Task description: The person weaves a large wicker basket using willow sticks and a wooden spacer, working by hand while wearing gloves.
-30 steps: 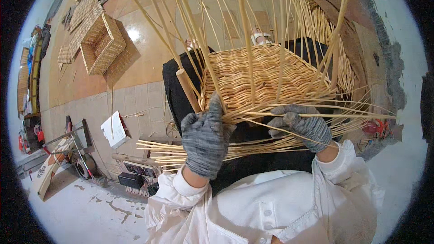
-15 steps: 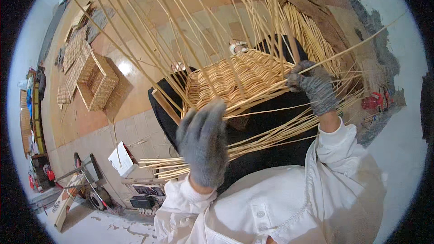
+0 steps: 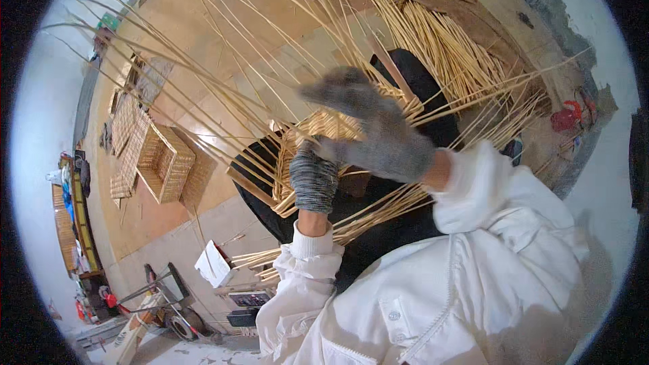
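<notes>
My left hand, in a grey knit glove, is at the front of a half-woven wicker basket with long upright canes, its fingers curled at the weave; what they grip is partly hidden. My right hand, gloved alike, is smeared by motion over the basket and partly covers my left fingers. The basket rests on black cloth with short round wooden posts at its sides. Loose canes run beneath my hands.
A finished-looking rectangular wicker box and woven panels lie left. A large cane pile is behind at right. A white sheet, a wheeled tool and a cluttered shelf are at lower left; a red object is far right.
My right hand has swept left and up from the right end of the rim to over the basket. My left hand shifted slightly right. The view has turned, and the long canes lean further left.
</notes>
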`<state>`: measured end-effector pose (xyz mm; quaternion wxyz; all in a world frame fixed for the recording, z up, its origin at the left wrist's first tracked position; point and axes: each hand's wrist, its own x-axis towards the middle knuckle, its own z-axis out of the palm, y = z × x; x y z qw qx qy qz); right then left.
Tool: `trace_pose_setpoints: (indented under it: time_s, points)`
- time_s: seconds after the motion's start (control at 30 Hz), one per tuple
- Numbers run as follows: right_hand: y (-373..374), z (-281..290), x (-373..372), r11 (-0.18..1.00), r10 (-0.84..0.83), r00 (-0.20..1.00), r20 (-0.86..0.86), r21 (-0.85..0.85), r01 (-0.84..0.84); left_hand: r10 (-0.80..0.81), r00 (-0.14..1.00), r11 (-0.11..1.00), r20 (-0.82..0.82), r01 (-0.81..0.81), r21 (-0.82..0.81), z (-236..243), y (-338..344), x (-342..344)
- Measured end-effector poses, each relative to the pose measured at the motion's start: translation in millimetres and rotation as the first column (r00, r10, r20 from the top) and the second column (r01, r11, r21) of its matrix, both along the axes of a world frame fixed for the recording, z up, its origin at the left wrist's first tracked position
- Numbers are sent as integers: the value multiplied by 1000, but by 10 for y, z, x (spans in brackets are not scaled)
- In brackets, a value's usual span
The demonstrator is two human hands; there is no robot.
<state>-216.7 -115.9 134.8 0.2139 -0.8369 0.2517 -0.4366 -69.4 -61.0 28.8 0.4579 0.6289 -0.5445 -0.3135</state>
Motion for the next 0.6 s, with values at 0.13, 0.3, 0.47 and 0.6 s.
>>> trace_pose_setpoints:
  time_s: [0.13, 0.3, 0.47, 0.6]
  points:
    - [110, -446, -460, 899, -411, 820, -399, -323, 294, -9, 998, 990, -61, 18, 143, 357, 23, -130]
    - [77, -583, -652, 911, -342, 855, -391, -363, 198, 339, 875, 720, -347, -478, -503, 1114, 298, -416]
    - [35, -591, -546, 698, -509, 779, -365, -704, 127, -24, 917, 997, 398, 52, -60, 317, -203, -429]
    - [23, -759, -687, 621, -517, 775, -364, -783, 46, 3, 941, 997, 338, -27, 65, 149, -437, -382]
